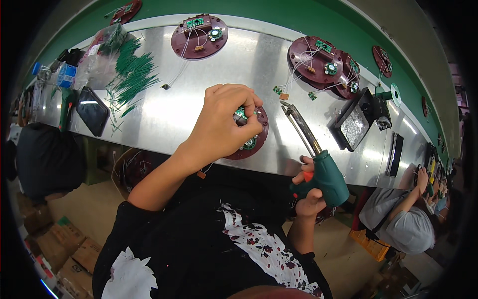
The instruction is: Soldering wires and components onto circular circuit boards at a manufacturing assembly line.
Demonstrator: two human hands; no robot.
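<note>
My left hand (226, 117) is curled over a round maroon plastic base (258, 144) at the table's near edge. Its fingers pinch close to a small green circuit board (240, 113), and what lies between the fingertips is hidden. My right hand (309, 194) grips a green soldering gun (326, 177) with a red trigger. The long metal tip of the gun points up and left, to the right of the base and apart from it. A small brown board (284, 96) on white wires lies just beyond the tip.
More wired maroon bases lie at the back, one left of centre (209, 46) and two overlapping at right (301, 62). Green wires (132, 70), a phone (92, 110) and a bottle (64, 74) are left. A black tray (352, 122) and solder spool (395, 94) stand right. Other people sit at both sides.
</note>
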